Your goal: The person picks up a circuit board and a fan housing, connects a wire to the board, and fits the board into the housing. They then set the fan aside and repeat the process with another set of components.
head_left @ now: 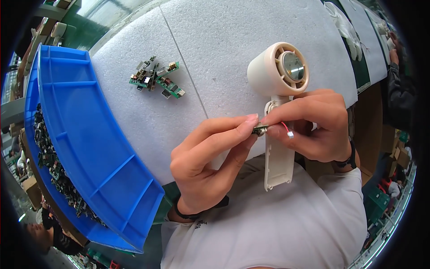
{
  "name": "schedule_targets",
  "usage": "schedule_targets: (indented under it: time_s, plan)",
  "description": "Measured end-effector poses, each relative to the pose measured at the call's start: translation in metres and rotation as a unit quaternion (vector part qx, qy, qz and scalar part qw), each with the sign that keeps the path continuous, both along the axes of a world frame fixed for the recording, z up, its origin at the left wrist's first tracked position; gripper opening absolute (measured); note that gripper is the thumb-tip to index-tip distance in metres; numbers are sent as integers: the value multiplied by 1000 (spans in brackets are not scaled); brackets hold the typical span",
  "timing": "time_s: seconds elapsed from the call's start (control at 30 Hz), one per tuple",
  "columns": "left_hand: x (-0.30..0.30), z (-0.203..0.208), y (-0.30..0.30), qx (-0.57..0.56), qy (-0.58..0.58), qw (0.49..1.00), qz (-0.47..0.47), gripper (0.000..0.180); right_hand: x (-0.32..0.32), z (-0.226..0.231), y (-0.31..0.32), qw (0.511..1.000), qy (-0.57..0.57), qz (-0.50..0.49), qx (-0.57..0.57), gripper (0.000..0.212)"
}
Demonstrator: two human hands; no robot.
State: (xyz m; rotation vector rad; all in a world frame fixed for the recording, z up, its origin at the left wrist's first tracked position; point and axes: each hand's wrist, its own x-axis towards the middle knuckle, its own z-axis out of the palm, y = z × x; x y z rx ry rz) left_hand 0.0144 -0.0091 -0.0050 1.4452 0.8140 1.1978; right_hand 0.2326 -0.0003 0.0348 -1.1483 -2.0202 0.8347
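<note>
The left hand and right hand pinch the small circuit board between them, over the handheld fan's handle, where light edge pressure should spare the red wire.

Foam-topped worktable — cardboard boxes at right, strip light far left

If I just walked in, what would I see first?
Probably the big blue bin on the left, with lots of little circuit boards inside. Then the cream fan, right of the middle, with its round, shiny front. Tinier but fun: a green board between the left hand and right hand.
</note>
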Motion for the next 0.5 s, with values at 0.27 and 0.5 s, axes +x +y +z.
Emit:
schedule_targets:
  time_s: [0.27, 0.5]
  plan:
    - [-6, -1, 3, -83, -96, 988, -84, 40, 6, -2, 1, 996, 80, 19, -38, 23]
    - [-9, 1, 4, -68, -62, 992, -88, 40, 0, -6, 3, 994, 105, 24, -26, 22]
